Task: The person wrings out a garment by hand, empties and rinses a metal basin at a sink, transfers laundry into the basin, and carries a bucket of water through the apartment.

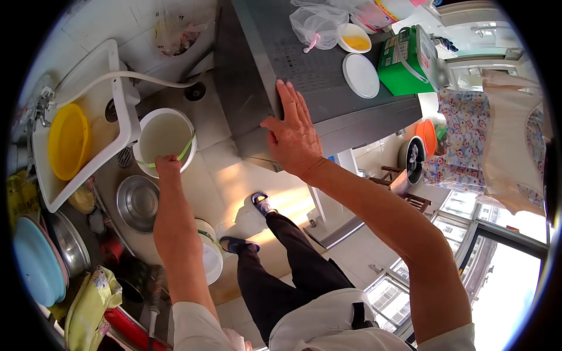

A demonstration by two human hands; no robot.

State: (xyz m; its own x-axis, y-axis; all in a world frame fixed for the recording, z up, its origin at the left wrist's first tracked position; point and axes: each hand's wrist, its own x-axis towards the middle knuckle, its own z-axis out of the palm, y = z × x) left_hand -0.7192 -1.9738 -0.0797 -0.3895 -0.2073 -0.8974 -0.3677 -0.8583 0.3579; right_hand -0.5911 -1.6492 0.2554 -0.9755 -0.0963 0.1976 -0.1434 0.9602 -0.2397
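My left hand (168, 166) is closed round the green handle of a white bucket (165, 140), below the corner of the white sink. The handle crosses the bucket's open top, and pale liquid seems to fill the inside. My right hand (294, 131) lies with fingers spread on the front edge of a dark grey appliance top (328, 96); nothing is held in it. Farther along that top are a round white lid (361, 75), a small bowl with something yellow (355, 40) and a green box (404, 61).
A white sink (120, 111) at the left holds a yellow basin (69, 142). Below it a metal basin (137, 203) stands on the floor. Another white bucket (212, 263) is near my feet. Blue basins (38, 260) lean at the lower left. Clothes (509, 128) hang at the right.
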